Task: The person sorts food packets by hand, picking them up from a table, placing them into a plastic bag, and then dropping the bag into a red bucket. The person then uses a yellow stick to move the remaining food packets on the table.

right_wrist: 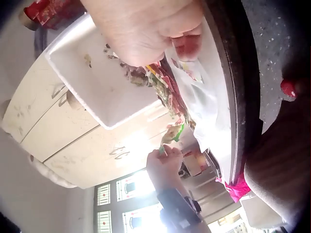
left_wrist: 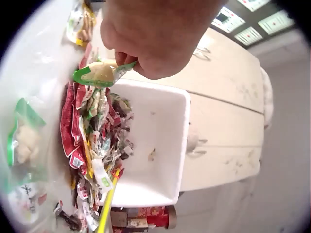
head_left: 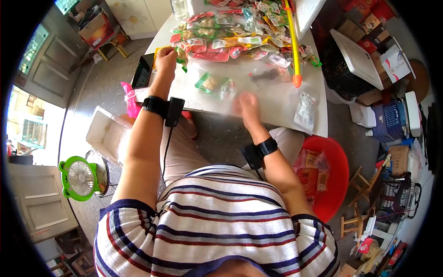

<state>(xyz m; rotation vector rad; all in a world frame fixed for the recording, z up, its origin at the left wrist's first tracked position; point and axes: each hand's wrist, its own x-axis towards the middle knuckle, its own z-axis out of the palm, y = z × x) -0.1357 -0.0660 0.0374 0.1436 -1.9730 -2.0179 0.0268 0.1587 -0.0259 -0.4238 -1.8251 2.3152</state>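
The left hand (left_wrist: 155,36) pinched the green-edged packet (left_wrist: 101,74) by one end, its length running out over the worktop (head_left: 198,98), far left of the right hand (head_left: 248,109), whose hold was unclear.

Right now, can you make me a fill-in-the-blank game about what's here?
The left hand pinches a packet with ____ edges.
The long, straight stick is mostly ____.
The big round tub is ____.
The person's shirt has a pattern of ____.

Missing words: green; yellow; red; stripes.
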